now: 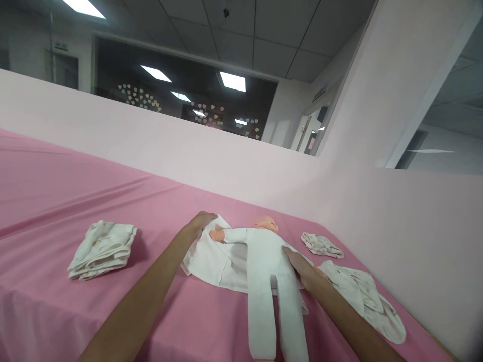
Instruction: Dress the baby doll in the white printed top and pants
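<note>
A baby doll with a white cloth body [264, 266] lies on a white garment [207, 259] spread over a pink-covered table. Its head [266, 223] points toward the wall and its legs toward me. My left hand [203, 222] has its fingers closed on the garment's upper left edge, beside the doll's small orange hand. Against the right side of the doll's body rests my right hand [298, 261], partly hidden behind its own wrist; whether it grips anything is unclear.
A folded patterned cloth [103, 249] lies at the left on the pink sheet [158, 201]. At the right are a small folded cloth [322, 245] and a larger loose garment [364, 296]. A pale wall [241, 173] with windows stands behind.
</note>
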Action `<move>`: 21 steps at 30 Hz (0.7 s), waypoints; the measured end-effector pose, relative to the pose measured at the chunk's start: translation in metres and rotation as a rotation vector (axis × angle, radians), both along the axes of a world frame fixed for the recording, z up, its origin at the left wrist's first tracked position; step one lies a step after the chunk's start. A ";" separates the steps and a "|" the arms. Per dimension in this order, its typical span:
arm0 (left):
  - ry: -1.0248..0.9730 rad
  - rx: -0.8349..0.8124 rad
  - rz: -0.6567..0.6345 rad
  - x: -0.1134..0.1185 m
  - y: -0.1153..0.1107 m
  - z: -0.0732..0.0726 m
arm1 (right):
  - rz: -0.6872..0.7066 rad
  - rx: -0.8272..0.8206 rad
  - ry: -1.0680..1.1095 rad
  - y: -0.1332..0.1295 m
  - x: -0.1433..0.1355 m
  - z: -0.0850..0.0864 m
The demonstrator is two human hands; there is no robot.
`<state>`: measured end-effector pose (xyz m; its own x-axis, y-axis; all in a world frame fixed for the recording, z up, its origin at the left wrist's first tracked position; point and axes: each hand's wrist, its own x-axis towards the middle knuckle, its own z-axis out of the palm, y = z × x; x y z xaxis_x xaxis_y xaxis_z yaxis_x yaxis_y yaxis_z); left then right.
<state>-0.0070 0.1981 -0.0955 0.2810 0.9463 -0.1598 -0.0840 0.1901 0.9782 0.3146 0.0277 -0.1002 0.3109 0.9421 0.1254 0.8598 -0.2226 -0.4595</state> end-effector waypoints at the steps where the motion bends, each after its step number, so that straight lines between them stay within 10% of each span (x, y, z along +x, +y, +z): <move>1: -0.035 0.001 -0.023 0.001 0.000 0.001 | -0.023 -0.012 -0.041 -0.001 -0.004 0.006; 4: -0.152 -0.016 -0.120 0.001 0.000 0.003 | 0.035 0.059 -0.299 0.002 -0.035 0.026; 10: -0.292 -0.006 -0.204 0.002 -0.011 0.013 | 0.697 0.109 -0.468 0.052 -0.123 0.040; 21: -0.425 0.039 -0.205 0.005 -0.042 0.039 | 0.430 0.075 -0.754 0.090 -0.146 0.015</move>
